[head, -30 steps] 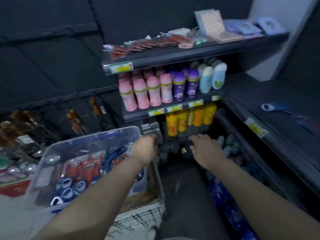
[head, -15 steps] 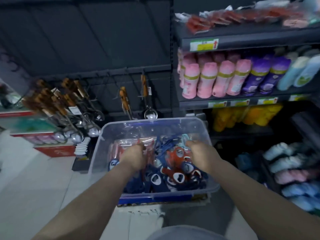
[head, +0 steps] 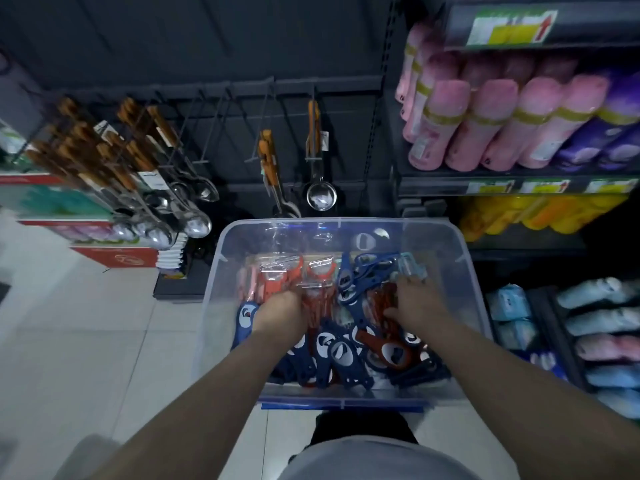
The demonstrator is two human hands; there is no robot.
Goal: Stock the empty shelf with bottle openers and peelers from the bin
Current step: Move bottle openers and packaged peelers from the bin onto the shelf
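A clear plastic bin stands in front of me, low and centred. Inside lie several blue bottle openers, a red bottle opener and red peelers in clear packs. My left hand is down among the red peeler packs, its fingers curled into them and hidden from above. Further right, my right hand rests with spread fingers on the packs and blue openers. The empty shelf is out of view.
Ladles and spoons hang on hooks behind the bin. Shelves on the right hold pink bottles, yellow bottles and pale soft packs. White tiled floor lies to the left.
My view has swung left and down from the shelves to the bin. Both hands have gone from the bin's edge and the shelf area down into its contents.
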